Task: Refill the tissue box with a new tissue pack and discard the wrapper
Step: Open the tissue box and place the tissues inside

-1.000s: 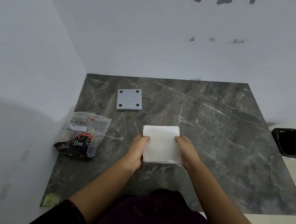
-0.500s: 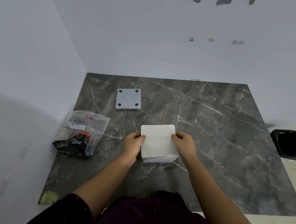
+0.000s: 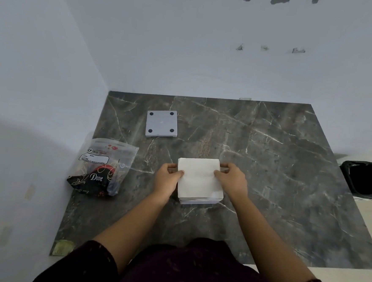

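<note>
Both hands, left hand and right hand, pinch the tissue stack by its sides, seating it in the tissue box mid-tabletop. Next, likely fitting the lid near the far-left corner; the wrapper waits at the left edge.

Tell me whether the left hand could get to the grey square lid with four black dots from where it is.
Probably yes. The lid lies flat on bare marble beyond the left hand, nothing between them. But that hand is gripping the tissue stack and must let go first.
</note>
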